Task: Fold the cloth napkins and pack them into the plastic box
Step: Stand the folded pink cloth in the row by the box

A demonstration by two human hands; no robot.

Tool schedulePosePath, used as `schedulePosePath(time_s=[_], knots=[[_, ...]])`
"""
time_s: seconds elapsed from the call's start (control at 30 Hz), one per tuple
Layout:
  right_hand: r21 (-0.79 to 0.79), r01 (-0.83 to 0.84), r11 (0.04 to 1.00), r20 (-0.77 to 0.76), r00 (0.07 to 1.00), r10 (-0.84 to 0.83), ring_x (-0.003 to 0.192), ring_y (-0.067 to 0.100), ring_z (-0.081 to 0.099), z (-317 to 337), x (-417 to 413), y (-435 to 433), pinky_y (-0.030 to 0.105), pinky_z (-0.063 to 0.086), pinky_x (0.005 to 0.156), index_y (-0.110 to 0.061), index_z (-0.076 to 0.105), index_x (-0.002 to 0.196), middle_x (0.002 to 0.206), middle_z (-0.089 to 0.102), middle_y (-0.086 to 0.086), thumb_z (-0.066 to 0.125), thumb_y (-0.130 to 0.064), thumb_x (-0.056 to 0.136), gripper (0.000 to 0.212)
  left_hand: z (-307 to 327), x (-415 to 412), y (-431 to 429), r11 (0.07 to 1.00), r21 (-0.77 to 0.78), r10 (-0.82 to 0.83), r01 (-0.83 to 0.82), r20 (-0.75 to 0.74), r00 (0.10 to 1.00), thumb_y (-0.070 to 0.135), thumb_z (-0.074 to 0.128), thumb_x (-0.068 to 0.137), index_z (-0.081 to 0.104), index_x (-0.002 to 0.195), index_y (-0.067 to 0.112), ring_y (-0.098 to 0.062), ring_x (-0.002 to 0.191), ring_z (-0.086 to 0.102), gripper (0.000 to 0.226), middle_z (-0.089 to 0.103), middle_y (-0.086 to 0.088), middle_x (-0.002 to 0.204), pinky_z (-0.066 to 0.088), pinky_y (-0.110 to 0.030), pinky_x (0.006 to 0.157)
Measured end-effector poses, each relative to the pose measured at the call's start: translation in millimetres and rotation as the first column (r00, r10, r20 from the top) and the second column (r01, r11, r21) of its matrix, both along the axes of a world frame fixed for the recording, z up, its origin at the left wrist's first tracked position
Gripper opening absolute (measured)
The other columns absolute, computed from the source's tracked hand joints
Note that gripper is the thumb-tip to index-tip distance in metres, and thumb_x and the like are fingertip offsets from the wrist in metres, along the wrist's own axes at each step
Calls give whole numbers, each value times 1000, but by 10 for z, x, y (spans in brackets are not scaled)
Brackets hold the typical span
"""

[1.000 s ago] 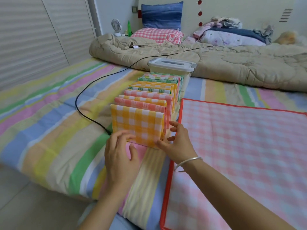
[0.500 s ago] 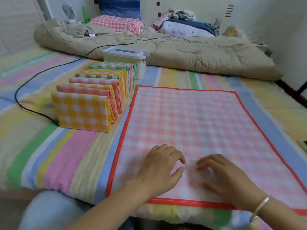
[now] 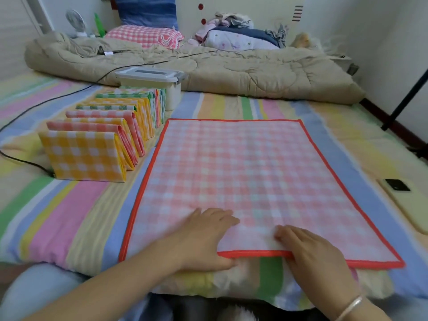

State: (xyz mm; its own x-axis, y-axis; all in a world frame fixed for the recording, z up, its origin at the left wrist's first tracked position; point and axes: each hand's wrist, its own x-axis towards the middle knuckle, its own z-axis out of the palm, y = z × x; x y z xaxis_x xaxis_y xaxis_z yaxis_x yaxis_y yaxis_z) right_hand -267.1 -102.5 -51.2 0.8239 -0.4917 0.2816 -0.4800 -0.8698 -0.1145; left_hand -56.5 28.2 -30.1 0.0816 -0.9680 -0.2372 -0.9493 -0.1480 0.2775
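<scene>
On striped bed [image 3: 69, 216], pink gingham napkin [image 3: 250, 177], red-bordered; spread flat

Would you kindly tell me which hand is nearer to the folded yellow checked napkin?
Left. The left hand grips the near edge of the pink napkin, right of the yellow napkin; the right hand grips farther right.

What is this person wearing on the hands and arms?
No sleeves or gloves are in view. The right hand has a thin silver bangle at its wrist; the left hand shows no ring, watch or band.
</scene>
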Motion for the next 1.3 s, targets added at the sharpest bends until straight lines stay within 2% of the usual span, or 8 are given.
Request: schedulePosePath(time_s=[0.1, 0.2, 0.43, 0.53, 0.67, 0.87, 1.07, 1.3], knots=[[-22, 59, 998, -93, 994, -61, 56, 18, 65, 97, 44, -10, 24, 42, 40, -29, 68, 82, 70, 69, -10, 91, -12, 49, 43, 113, 135, -43, 997, -76, 12, -25, -174, 985, 52, 68, 83, 36, 150, 28, -10, 142, 31, 78, 35, 7, 155, 23, -23, 116], [16, 104, 994, -258, 961, -96, 89, 21, 66, 405, 104, -101, 31, 46, 66, -36, 61, 109, 97, 70, -5, 51, -40, 96, 16, 313, 327, -142, 997, -24, 70, -79, -251, 965, 47, 66, 80, 54, 125, 29, -8, 120, 48, 51, 51, 8, 130, 35, -19, 104], [399, 51, 916, -576, 791, 206, 67, 2, 54, 1052, 276, -527, 21, 44, 70, -35, 55, 77, 77, 62, -11, 62, -39, 91, 16, 770, 650, -217, 882, 471, 196, 17, -400, 895, 27, 67, 92, 70, 113, 14, -13, 94, 67, 25, 73, -3, 108, 52, -30, 93], [443, 65, 894, -562, 797, 221, 67, 1, 53, 1190, 372, -724, 19, 41, 68, -32, 57, 83, 75, 59, -12, 67, -47, 86, 19, 951, 765, -253, 902, 429, 200, -45, -324, 925, 25, 65, 96, 74, 112, 22, -11, 95, 71, 19, 76, 7, 103, 56, -32, 92], [169, 85, 982, -481, 877, 7, 74, 12, 53, 1173, 649, -961, 27, 37, 64, -27, 48, 73, 77, 54, -10, 64, -51, 87, 32, 990, 869, -409, 983, 58, 164, -172, 128, 978, 40, 63, 94, 66, 86, 20, -16, 70, 54, 22, 63, 1, 79, 45, -32, 67], [-78, 195, 978, -362, 908, -210, 77, 15, 56, 835, 1038, -1174, 25, 38, 63, -27, 58, 91, 85, 61, -6, 58, -55, 89, 28, 530, 961, -510, 917, -398, 284, -34, 589, 757, 32, 69, 88, 66, 112, 17, -26, 106, 61, 29, 69, -2, 105, 42, -43, 103], [-107, 256, 961, -316, 908, -277, 113, 20, 51, 468, 1169, -1364, 40, 19, 118, -29, 63, 109, 107, 65, -8, 54, -57, 90, 35, -157, 698, -271, 875, -473, 254, -105, 263, 931, 42, 43, 92, 65, 129, 24, -21, 133, 52, 47, 62, 2, 136, 22, -44, 114], [39, 287, 957, -293, 919, -263, 111, 18, 52, 214, 1199, -1479, 40, 29, 113, -30, 57, 116, 114, 62, -7, 56, -63, 85, 46, -560, 667, -202, 895, -336, 365, -294, 171, 915, 74, -21, 83, 9, 157, 38, -12, 152, -13, 88, -5, 12, 165, -7, -43, 119]])
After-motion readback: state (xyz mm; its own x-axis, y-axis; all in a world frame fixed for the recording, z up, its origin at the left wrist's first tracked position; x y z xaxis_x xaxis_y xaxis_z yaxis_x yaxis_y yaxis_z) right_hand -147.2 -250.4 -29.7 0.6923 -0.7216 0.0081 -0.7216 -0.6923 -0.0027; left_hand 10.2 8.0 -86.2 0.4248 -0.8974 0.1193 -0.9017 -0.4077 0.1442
